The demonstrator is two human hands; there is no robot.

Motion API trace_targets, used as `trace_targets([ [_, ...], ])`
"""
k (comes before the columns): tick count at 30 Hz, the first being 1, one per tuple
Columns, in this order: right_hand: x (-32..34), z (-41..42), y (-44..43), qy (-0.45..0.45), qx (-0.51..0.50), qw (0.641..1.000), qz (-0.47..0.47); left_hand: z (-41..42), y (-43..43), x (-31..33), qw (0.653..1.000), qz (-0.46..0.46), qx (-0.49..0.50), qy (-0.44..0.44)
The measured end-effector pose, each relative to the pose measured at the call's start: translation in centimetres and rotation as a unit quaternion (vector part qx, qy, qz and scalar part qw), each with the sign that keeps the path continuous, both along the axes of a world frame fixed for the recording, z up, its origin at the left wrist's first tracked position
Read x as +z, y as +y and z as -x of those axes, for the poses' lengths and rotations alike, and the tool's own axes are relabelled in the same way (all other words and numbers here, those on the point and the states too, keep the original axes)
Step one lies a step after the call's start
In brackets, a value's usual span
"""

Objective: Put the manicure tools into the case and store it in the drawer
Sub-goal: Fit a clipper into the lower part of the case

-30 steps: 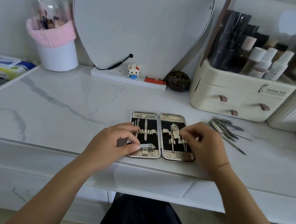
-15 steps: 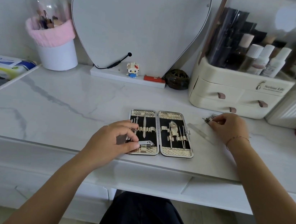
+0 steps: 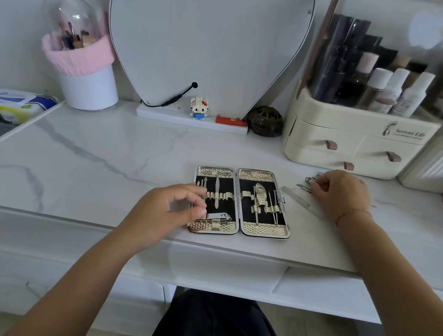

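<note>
The manicure case [image 3: 264, 230] lies open flat near the desk's front edge, gold rims and black lining, with several metal tools strapped in both halves and a nail clipper [image 3: 220, 218] at the lower left. My left hand [image 3: 163, 213] grips the case's left edge between thumb and fingers. To the right, loose manicure tools [image 3: 308, 182] lie on the marble top, partly hidden under my right hand [image 3: 338, 193], whose curled fingertips pinch one of them. A clear nail file [image 3: 295, 198] lies between the case and that hand.
A cream cosmetics organizer [image 3: 358, 146] with small drawers stands behind the loose tools. Behind the case are a mirror base [image 3: 165, 115], a small figurine [image 3: 199, 108] and a dark pot [image 3: 265, 120]. At back left stands a pink-and-white brush holder [image 3: 87, 85]. Desk drawer fronts [image 3: 229, 271] run below the top.
My right hand left the right half of the case and moved right onto the pile of loose tools. My left hand stayed on the case's left edge.
</note>
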State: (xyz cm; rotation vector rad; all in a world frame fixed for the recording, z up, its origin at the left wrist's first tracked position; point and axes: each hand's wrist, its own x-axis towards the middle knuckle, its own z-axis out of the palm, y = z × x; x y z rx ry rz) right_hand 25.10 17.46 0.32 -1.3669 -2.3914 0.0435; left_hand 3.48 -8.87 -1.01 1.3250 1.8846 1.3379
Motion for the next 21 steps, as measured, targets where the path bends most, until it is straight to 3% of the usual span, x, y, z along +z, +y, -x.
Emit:
trace_targets([
  [5,-0.1,0.0,0.4,-0.037,0.008,0.999,-0.02,-0.3,-0.1,0.6,1.0,-0.015,0.017,-0.011],
  [9,1.6,0.4,-2.4,0.087,0.048,0.993,-0.066,-0.8,0.1,1.1,0.999,-0.025,0.042,0.007],
  [12,3.5,1.9,-7.8,0.18,0.177,0.966,-0.047,-1.9,0.5,2.3,0.999,-0.031,0.041,0.018],
  [16,2.7,3.3,-13.9,0.207,0.331,0.921,-0.013,-3.7,0.7,3.3,0.999,-0.042,-0.015,0.002],
  [21,1.7,3.2,-15.0,0.276,0.333,0.899,0.074,-4.0,0.1,3.1,0.999,-0.035,-0.021,-0.002],
])
